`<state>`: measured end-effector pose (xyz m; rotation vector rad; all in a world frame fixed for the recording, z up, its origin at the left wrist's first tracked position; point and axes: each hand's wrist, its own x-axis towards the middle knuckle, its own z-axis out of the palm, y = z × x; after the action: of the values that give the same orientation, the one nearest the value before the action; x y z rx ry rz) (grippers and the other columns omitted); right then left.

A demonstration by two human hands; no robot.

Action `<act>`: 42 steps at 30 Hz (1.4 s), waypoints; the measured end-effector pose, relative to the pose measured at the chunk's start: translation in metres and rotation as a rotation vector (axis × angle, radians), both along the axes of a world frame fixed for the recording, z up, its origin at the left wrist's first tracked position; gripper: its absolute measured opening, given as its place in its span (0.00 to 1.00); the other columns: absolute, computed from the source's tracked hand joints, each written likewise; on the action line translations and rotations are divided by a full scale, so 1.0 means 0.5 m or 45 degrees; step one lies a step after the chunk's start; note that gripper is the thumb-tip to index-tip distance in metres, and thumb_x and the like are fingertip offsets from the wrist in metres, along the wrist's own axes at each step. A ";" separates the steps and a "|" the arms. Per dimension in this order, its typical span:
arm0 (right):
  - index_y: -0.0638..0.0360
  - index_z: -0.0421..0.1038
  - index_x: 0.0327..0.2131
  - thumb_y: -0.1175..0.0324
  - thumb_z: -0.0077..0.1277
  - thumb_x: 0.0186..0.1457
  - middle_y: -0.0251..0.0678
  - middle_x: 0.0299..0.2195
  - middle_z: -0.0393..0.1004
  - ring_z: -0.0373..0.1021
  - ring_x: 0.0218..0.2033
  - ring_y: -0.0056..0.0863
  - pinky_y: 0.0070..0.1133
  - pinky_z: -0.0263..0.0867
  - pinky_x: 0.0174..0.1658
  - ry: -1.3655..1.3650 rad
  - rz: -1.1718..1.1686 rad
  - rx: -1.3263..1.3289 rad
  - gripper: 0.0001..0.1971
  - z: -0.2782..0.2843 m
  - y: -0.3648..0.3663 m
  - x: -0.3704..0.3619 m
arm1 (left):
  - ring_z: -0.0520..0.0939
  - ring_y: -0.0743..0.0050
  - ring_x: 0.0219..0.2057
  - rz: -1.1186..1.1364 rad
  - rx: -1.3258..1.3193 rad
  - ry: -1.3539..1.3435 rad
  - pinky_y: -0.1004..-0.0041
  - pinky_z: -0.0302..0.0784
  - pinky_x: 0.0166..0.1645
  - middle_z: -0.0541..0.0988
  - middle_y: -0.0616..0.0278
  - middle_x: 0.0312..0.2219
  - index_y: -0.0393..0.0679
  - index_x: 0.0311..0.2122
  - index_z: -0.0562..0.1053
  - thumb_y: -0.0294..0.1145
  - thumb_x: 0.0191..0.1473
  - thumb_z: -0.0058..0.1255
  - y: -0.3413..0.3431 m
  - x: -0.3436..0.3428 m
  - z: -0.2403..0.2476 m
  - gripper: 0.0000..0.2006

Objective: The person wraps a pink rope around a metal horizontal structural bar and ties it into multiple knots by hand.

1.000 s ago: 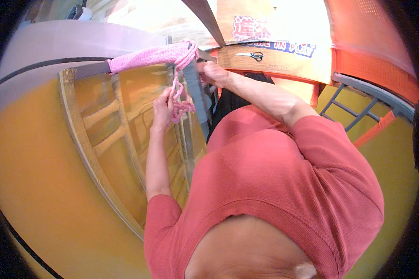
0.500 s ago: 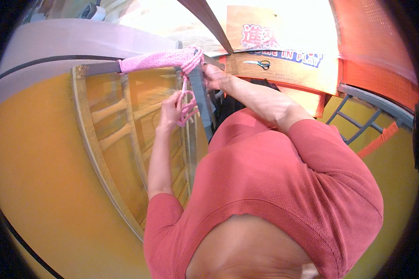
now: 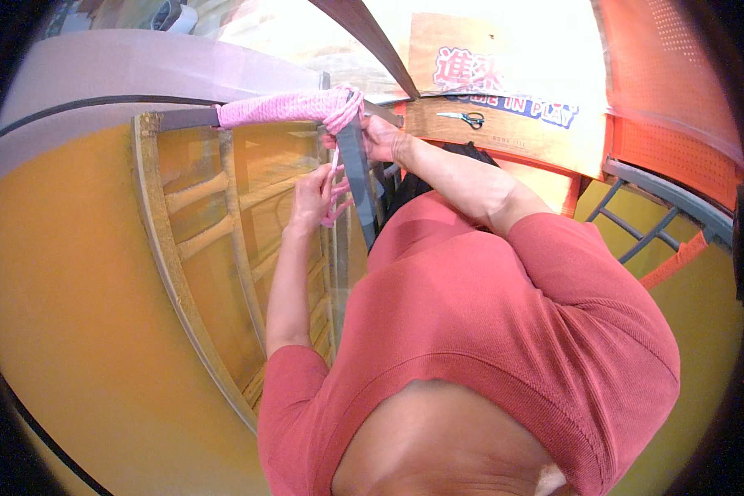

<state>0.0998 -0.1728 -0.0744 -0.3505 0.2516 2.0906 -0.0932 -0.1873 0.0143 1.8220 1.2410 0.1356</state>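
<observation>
Pink rope (image 3: 285,107) is wound in close turns around the top bar of a grey metal frame (image 3: 186,118), with a thicker bunch of turns at the corner. From that corner a strand runs down into my left hand (image 3: 311,197), whose fingers are closed on it. Loose pink loops hang beside and behind these fingers. Against the grey upright post (image 3: 357,178), just below the corner, is my right hand (image 3: 379,138). Its fingers curl around behind the post, partly hidden by it, and some fingertips show on the left side near the strand.
Ladder-like rails (image 3: 198,198) stand to the left before a yellow surface. Scissors (image 3: 463,120) lie open on a printed brown board (image 3: 504,145) ahead. A dark bar (image 3: 372,41) slants overhead. Another grey frame (image 3: 678,198) with an orange wrap (image 3: 676,259) stands at right.
My left hand has shifted slightly right and down, its fingers closer to the post. The pink loops hang more hidden behind it. My right hand's fingertips now show left of the post.
</observation>
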 end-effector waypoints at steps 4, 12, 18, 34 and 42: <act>0.68 0.68 0.45 0.70 0.41 0.58 0.48 0.40 0.74 0.73 0.41 0.38 0.34 0.66 0.52 -0.063 -0.054 -0.039 0.14 -0.009 -0.002 -0.005 | 0.83 0.72 0.32 0.032 -0.065 0.019 0.74 0.79 0.29 0.80 0.55 0.34 0.39 0.38 0.72 0.24 0.60 0.40 -0.006 0.032 0.055 0.07; 0.66 0.69 0.43 0.71 0.45 0.56 0.44 0.36 0.76 0.73 0.37 0.34 0.32 0.68 0.47 0.023 0.017 0.056 0.12 -0.075 0.009 -0.014 | 0.82 0.71 0.35 0.071 -0.273 -0.018 0.72 0.81 0.38 0.78 0.56 0.33 0.36 0.44 0.71 0.25 0.61 0.40 0.002 0.005 0.009 0.09; 0.65 0.70 0.41 0.71 0.48 0.55 0.42 0.34 0.76 0.74 0.36 0.32 0.30 0.70 0.45 0.049 -0.004 0.094 0.11 -0.085 0.014 -0.011 | 0.81 0.70 0.35 0.076 -0.273 -0.008 0.71 0.81 0.39 0.77 0.54 0.35 0.37 0.43 0.71 0.27 0.61 0.40 0.002 0.037 0.053 0.09; 0.63 0.74 0.25 0.70 0.48 0.47 0.47 0.26 0.75 0.72 0.24 0.34 0.32 0.65 0.24 -1.568 0.086 -0.053 0.07 -0.027 0.008 -0.007 | 0.75 0.63 0.25 -0.413 0.548 0.375 0.66 0.71 0.29 0.72 0.57 0.22 0.46 0.30 0.75 0.30 0.48 0.56 0.098 -0.037 0.063 0.03; 0.63 0.73 0.26 0.60 0.39 0.52 0.50 0.29 0.74 0.72 0.31 0.40 0.28 0.64 0.37 -2.007 0.176 0.666 0.17 -0.030 -0.014 0.053 | 0.79 0.60 0.30 -0.343 0.483 0.437 0.65 0.75 0.36 0.80 0.64 0.29 0.53 0.37 0.78 0.37 0.45 0.58 0.122 -0.048 0.038 0.11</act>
<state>0.1263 -0.1799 -0.0894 -1.5121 -1.2182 1.3541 -0.1170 -0.1261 0.0331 2.4015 1.2447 -0.1057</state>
